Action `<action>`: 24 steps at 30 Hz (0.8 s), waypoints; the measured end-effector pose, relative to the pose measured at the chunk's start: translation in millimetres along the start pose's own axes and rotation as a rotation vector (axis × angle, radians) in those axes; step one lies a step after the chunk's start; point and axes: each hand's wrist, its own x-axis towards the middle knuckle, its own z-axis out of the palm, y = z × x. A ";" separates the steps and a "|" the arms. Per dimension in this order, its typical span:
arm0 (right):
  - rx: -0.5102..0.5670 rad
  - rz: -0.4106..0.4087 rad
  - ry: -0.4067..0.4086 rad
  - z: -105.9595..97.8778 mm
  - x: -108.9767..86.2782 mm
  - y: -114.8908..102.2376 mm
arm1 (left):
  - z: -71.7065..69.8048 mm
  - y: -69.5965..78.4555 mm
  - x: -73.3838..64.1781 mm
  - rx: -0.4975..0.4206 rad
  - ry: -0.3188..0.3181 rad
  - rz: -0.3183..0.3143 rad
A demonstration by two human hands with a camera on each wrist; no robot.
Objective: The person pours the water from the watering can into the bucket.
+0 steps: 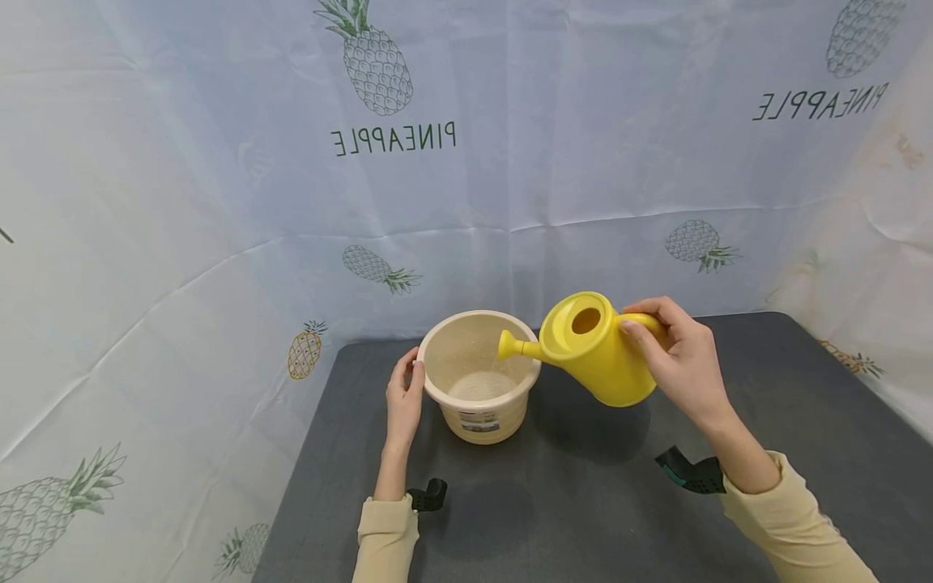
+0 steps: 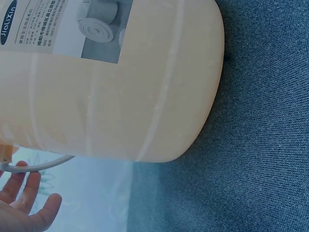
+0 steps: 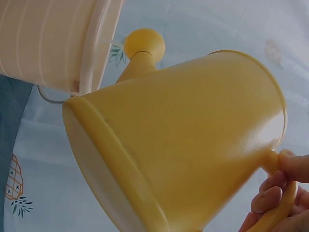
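Observation:
A cream plastic bucket (image 1: 479,417) with a printed label (image 2: 99,29) stands upright on the dark table. My left hand (image 1: 405,397) is at its left side, fingertips touching near the rim and the thin grey bail handle (image 2: 43,166). In my right hand (image 1: 681,356) is the handle of a yellow watering can (image 1: 612,372), gripped between fingers and thumb. The can is held up, tilted left, its spout and sprinkler head (image 1: 509,346) over the bucket's opening. Faint streaks of water fall from the head inside the bucket. The can's round filling hole (image 1: 586,321) faces up.
The dark grey table (image 1: 583,518) reaches back to a white cloth backdrop (image 1: 554,162) printed with pineapples, which also hangs at both sides. Each wrist wears a black camera mount, one on the left (image 1: 428,495) and one on the right (image 1: 691,471).

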 end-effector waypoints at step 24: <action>0.008 -0.010 0.000 0.7 0.6 -1.8 | 0.5 -17.5 3.9 0.024 0.024 0.012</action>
